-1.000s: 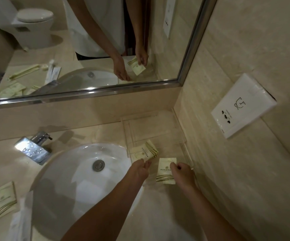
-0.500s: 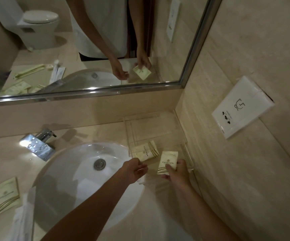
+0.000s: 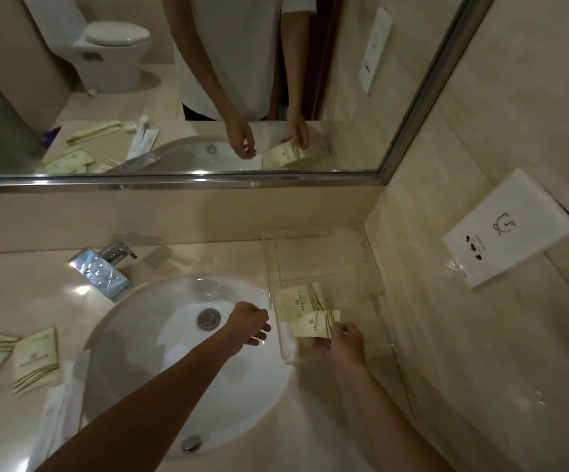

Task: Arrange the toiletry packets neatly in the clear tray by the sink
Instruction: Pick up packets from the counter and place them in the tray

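Note:
A clear tray (image 3: 324,264) stands on the counter in the corner right of the sink. One cream toiletry packet (image 3: 298,298) lies inside it at the near left. My right hand (image 3: 342,342) pinches a second cream packet (image 3: 315,323) and holds it over the tray's near part, overlapping the first. My left hand (image 3: 247,327) hovers over the basin's right rim, fingers loosely curled, holding nothing. Several more cream packets (image 3: 36,361) lie on the counter left of the sink.
A white basin (image 3: 160,352) with a drain fills the middle. A chrome tap (image 3: 102,270) stands behind it. White wrapped items (image 3: 60,407) lie at the basin's left edge. A white bag (image 3: 508,229) hangs on the right wall. A mirror runs along the back.
My right hand has turned the packet and carried it left, next to the packet in the tray. My left hand let go of that packet and drew back over the basin.

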